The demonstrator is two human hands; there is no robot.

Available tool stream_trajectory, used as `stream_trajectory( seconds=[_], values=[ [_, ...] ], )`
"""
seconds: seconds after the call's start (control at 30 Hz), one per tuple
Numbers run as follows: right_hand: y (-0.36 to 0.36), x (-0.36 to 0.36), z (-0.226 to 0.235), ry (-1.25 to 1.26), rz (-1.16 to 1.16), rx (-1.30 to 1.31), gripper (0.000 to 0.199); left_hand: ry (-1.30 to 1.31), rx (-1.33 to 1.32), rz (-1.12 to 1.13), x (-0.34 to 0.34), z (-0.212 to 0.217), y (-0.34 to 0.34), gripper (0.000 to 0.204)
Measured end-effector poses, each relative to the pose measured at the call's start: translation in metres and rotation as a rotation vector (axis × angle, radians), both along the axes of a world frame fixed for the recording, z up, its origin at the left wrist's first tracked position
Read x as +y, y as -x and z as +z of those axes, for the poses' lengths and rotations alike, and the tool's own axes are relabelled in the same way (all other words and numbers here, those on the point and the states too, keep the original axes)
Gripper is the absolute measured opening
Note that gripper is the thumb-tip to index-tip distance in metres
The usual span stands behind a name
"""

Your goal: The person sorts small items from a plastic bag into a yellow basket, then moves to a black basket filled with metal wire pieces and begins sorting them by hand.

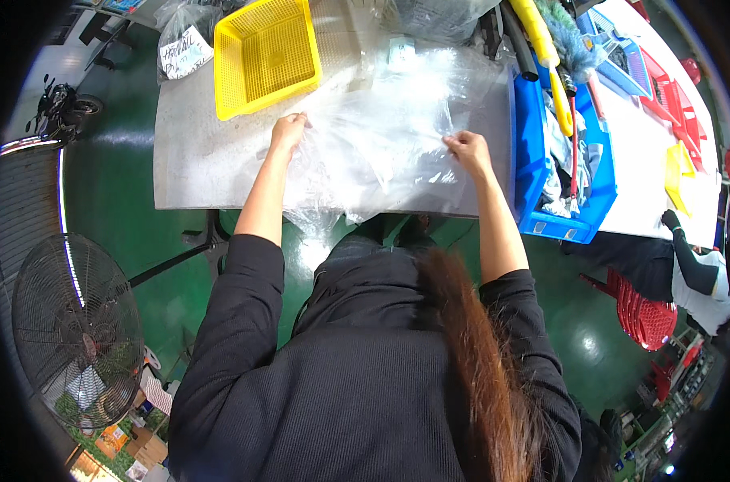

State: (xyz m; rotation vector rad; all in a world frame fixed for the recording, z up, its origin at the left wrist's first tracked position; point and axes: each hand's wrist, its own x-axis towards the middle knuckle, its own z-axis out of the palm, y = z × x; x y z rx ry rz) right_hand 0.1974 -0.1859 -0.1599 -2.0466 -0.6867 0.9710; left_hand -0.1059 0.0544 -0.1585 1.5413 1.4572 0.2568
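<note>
A large clear plastic bag (pixel 373 145) lies spread over the table in front of me, its lower edge hanging past the near side. My left hand (pixel 288 133) pinches the bag at its left, just below the yellow basket. At the bag's right side my right hand (pixel 468 150) grips the film between thumb and fingers. Between the two hands the plastic looks wrinkled and shiny. The yellow perforated basket (pixel 268 60) stands at the far left of the table with nothing visible in it.
A blue bin (pixel 570 229) with cloths and tools borders the table's right. Behind are grey plastic-wrapped goods (pixel 437 20) and a labelled clear bag (pixel 186 52). A black fan (pixel 77 329) stands at left. At right a co-worker (pixel 702 277) sits near red and yellow bins.
</note>
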Motion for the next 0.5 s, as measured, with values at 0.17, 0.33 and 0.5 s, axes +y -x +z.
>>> stream_trajectory(
  seconds=[0.17, 0.33, 0.5],
  values=[
    [-0.001, -0.023, -0.017, -0.113, -0.217, 0.24, 0.03, -0.422, 0.279, -0.233, -0.045, 0.073, -0.007, 0.02],
    [-0.013, -0.037, -0.053, -0.044, -0.222, 0.103, 0.031, -0.582, 0.268, -0.917, -0.123, 0.088, 0.032, 0.019],
    [-0.009, -0.031, -0.051, 0.05, -0.213, 0.042, 0.034, 0.021, 0.285, -0.724, -0.179, 0.04, 0.033, 0.041]
  ],
)
